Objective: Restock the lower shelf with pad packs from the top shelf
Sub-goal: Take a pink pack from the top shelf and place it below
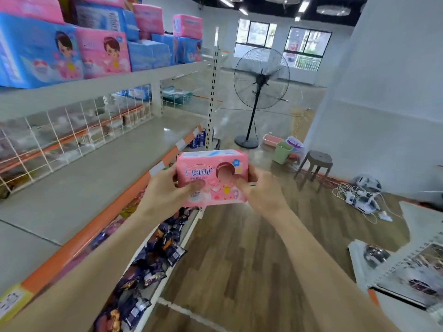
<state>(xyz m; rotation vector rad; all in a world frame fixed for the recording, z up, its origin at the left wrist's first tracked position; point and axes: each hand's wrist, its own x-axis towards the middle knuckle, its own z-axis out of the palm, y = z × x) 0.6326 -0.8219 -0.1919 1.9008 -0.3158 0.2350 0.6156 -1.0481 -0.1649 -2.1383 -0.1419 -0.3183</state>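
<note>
Slippage is the main worry. The pink pad pack (212, 178) hangs in the air just off the front of the lower shelf (91, 168), out over the wooden floor (239, 248). Nothing but two end grips supports it. The left hand (165, 188) is clamped on its left end and the right hand (261, 188) on its right end, each with a thumb laid across the printed face. The wrapper looks like smooth film, so if either hand lets go early the pack could swing down and fall. It would probably land on the floor or among the dark snack packets (153, 255) on the shelf below.

Placement is the second risk. Set too close to the orange price rail (96, 226), the pack could tip back off the edge. Shoved hard, it would likely slide across the bare shelf to the wire mesh back (72, 133).

Later trips to the top shelf (107, 85) carry their own hazard. The blue and pink packs (103, 52) are stacked there, and pulling a lower one could bring others down.
</note>
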